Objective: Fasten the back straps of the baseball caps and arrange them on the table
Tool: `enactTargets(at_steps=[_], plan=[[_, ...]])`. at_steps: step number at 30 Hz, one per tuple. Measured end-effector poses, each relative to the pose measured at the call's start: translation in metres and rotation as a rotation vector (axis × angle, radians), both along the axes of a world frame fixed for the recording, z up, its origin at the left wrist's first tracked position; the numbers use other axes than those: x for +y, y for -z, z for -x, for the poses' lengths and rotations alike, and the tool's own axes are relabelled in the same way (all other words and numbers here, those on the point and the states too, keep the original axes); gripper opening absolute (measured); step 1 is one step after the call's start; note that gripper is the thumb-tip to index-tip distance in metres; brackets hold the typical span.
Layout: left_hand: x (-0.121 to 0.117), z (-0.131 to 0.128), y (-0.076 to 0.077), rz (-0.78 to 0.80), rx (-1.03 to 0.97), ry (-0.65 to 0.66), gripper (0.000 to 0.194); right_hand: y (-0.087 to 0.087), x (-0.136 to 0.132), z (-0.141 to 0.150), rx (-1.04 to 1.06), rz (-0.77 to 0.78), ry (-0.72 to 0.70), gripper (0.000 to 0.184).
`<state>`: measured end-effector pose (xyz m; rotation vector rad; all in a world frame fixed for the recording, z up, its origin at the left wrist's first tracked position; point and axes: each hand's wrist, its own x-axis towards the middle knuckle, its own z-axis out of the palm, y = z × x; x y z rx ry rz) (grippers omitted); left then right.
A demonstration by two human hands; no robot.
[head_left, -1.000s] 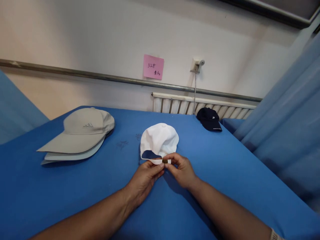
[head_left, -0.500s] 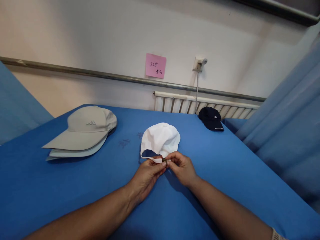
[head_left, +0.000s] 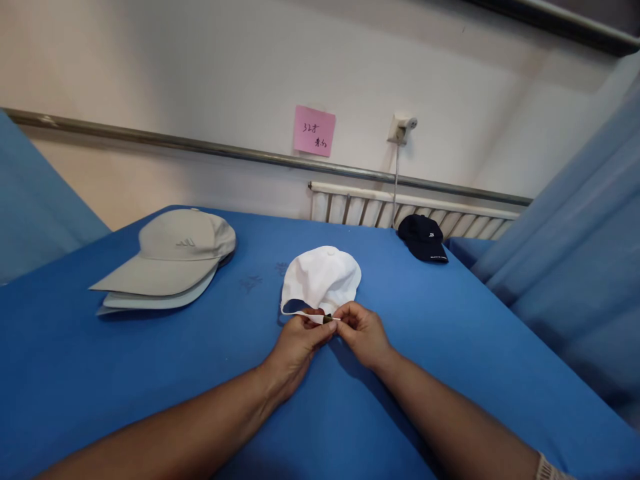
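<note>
A white baseball cap (head_left: 323, 277) rests on the blue-covered table, its back opening facing me. Across that opening runs the cap's white adjusting strap (head_left: 314, 318), which has a small dark buckle (head_left: 328, 319). Thumb and fingers of my left hand (head_left: 300, 343) pinch the strap just left of the buckle. My right hand (head_left: 364, 335) pinches the strap's short end at the buckle's right side. The fingertips of both hands nearly meet there and partly hide the buckle.
Stacked light grey and pale caps (head_left: 173, 250) lie at the left of the blue table (head_left: 240, 427). A navy cap (head_left: 423, 237) sits at the far right edge. Behind are a radiator (head_left: 357, 205), a metal rail (head_left: 240, 150) and a plugged-in cord (head_left: 397, 173). Blue curtains (head_left: 575, 233) hang beside.
The strap end at the buckle has turned from flat to edge-on between my fingers, and less of it shows. Both hands keep their pinch. The view has shifted slightly.
</note>
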<state>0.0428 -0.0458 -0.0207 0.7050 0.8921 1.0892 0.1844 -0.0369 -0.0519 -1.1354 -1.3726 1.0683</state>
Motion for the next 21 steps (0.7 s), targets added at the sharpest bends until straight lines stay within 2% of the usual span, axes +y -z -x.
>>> enactTargets(at_steps=[4,12,16,21], plan=[[0.001,-0.002,0.0,-0.029,0.079,-0.035,0.051,0.001,-0.001,-0.001,-0.056,-0.033,0.013,0.005],[0.002,-0.002,0.003,-0.061,0.186,-0.113,0.048,-0.004,-0.004,-0.001,-0.008,-0.069,-0.003,0.008],[0.004,-0.003,0.0,-0.066,0.165,-0.163,0.042,-0.009,-0.007,0.002,0.097,-0.048,-0.045,0.011],[0.005,-0.003,-0.002,-0.042,0.093,-0.167,0.045,-0.014,-0.008,0.003,0.197,-0.017,-0.076,0.019]])
